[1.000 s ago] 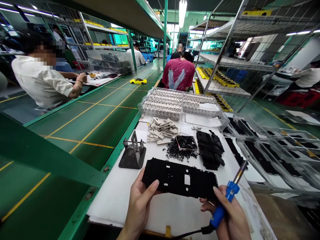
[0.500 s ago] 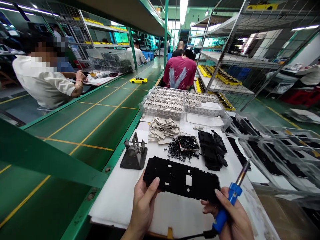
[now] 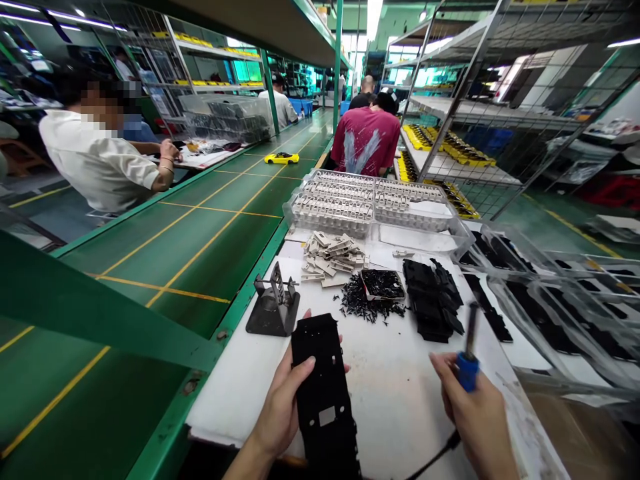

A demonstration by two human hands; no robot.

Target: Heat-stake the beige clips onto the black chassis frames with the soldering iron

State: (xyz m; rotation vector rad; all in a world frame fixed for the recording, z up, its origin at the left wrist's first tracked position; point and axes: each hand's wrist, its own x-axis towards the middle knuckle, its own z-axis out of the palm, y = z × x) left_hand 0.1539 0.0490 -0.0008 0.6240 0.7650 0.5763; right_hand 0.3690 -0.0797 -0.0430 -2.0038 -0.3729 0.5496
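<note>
- At the bottom centre, the left hand (image 3: 280, 413) has a firm grip on a black perforated plate (image 3: 325, 393), held lengthwise over the white counter (image 3: 395, 380).
- At the lower right, the right hand (image 3: 475, 420) is clenched around a blue-handled soldering iron (image 3: 468, 371), metal shaft upward.
- Just ahead of the plate, a metal iron stand (image 3: 273, 308) sits on the counter, near a heap of small black pieces (image 3: 367, 303).

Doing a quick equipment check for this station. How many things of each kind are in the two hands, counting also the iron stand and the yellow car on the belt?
Black perforated plate, in the left hand: 1
Soldering iron, in the right hand: 1
Soldering iron stand: 1
Yellow model car: 1
Total: 4
</note>
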